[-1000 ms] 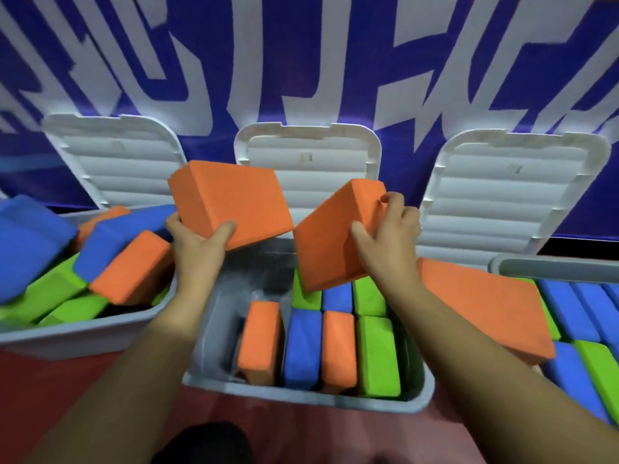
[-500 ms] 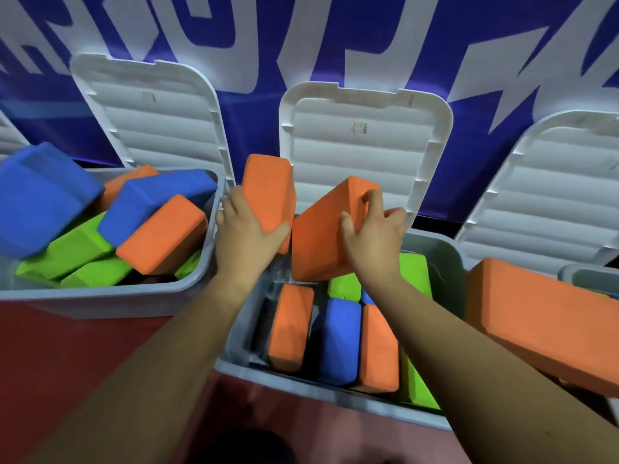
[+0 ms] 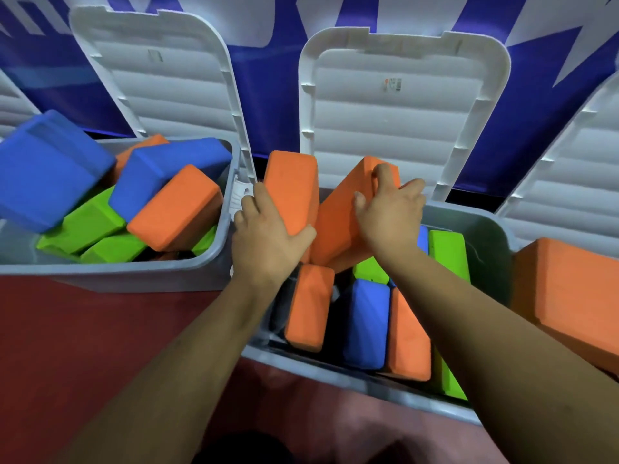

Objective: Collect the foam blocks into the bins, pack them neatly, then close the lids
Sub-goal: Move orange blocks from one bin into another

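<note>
Backdrop: we are facing a blue banner (image 3: 268,95) with white lettering along the far side.
Floor: a red floor (image 3: 83,346) is showing near left, in front of the bins.
Lids: the left lid (image 3: 160,78) and middle lid (image 3: 402,105) are standing open against the banner; a third lid (image 3: 569,169) is leaning at far right.
Left bin (image 3: 117,272): blue, green and orange blocks are lying in a jumble, with a big blue block (image 3: 47,165) riding above the rim.
Middle bin (image 3: 335,373): we are seeing a near row packed on edge, namely orange (image 3: 310,306), blue (image 3: 366,323) and orange (image 3: 408,336), with green (image 3: 449,256) beyond; a gap is showing along its left wall.
Spare block: a large orange block (image 3: 569,296) is lying just right of the middle bin.
Left orange block (image 3: 291,189): standing upright over the bin's far left corner, touching its neighbour.
Right orange block (image 3: 341,222): tilting, its low end dipping among the packed blocks.
Left hand (image 3: 268,239): the palm is lying on the near face, thumb spread across it and fingers wrapping the left edge, gripping the left orange block.
Right hand (image 3: 392,212): the fingers are curling over the top edge and gripping the right orange block.
Risk: we are judging that the two blocks, going down together, could wedge against each other or tip the near row. The tilted one may jam crosswise and stand proud of the rim, blocking the lid.
</note>
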Motion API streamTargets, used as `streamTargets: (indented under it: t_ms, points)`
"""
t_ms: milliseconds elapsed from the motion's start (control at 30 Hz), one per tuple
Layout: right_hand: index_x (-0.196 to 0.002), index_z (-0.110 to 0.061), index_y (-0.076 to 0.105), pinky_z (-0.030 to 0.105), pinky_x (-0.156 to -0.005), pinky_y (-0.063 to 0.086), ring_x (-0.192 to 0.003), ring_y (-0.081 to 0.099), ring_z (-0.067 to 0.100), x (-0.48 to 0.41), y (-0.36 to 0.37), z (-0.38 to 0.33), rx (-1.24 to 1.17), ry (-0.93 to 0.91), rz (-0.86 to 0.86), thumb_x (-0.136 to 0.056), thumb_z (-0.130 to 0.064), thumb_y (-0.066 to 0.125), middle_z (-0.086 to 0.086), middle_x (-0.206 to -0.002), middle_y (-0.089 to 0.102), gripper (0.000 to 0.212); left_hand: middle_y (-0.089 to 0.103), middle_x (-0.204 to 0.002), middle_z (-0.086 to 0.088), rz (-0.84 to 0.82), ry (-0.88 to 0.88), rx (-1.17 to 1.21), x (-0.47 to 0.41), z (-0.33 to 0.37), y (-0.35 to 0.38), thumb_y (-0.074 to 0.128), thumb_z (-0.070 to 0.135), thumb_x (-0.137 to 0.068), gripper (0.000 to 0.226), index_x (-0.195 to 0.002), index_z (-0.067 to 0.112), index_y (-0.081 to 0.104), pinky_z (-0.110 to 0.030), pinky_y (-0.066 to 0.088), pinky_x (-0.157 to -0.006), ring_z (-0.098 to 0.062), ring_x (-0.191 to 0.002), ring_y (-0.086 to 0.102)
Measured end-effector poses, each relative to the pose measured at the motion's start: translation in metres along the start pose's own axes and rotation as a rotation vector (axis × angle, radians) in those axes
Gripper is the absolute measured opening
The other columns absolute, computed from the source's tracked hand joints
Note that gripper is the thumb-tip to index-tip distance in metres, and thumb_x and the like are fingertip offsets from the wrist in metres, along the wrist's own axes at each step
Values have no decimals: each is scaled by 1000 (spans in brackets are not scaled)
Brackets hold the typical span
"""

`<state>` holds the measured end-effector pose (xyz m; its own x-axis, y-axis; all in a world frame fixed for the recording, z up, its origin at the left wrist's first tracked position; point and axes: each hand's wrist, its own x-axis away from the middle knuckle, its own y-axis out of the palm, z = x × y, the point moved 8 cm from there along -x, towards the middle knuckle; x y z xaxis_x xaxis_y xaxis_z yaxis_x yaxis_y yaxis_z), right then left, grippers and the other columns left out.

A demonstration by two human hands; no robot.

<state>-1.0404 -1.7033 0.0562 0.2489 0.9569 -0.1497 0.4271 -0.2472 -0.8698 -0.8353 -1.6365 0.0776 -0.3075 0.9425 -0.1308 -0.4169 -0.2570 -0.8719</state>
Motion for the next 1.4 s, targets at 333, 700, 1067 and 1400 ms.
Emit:
streamTargets:
  t_ms: [333, 700, 1067, 1400]
  points:
    - [-147, -23, 47, 38, -116, 29, -135, 39, 38, 7, 64, 11, -224, -158, -311, -102, -43, 46, 21, -146, 30, 50, 33, -154, -18, -224, 35, 39, -49, -16, 83, 52, 67, -87, 94, -158, 23, 7, -48, 30, -112, -40, -139, 33]
    - [-157, -40, 13, 51, -121, 13, -149, 24, 25, 45, 118, 27, 35, -230, -477, -107, -46, 22, 2, -168, -2, 52, -8, -166, -6, -340, 286, -59, -45, -41, 132, 23, 39, -107, 59, -159, 17, 4, -34, -4, -122, -21, -153, -8]
    - [-159, -10, 1, 53, -122, -7, -153, -9, 18, 26, 152, 41, 323, -265, -652, -99, -64, 25, 0, -168, 1, 84, -16, -165, -4, -524, 294, -75, -40, -73, 178, 25, 33, -108, 61, -157, 10, -4, -32, -6, -123, -18, -152, -12]
    - [-159, -9, 6, 45, -122, -3, -153, -10, 27, 22, 139, 50, 200, -243, -666, -97, -51, 51, 15, -166, -11, 87, -15, -165, -10, -500, 314, -230, -41, -55, 187, 24, 31, -107, 61, -157, 7, -2, -39, -7, -123, -26, -151, -15]
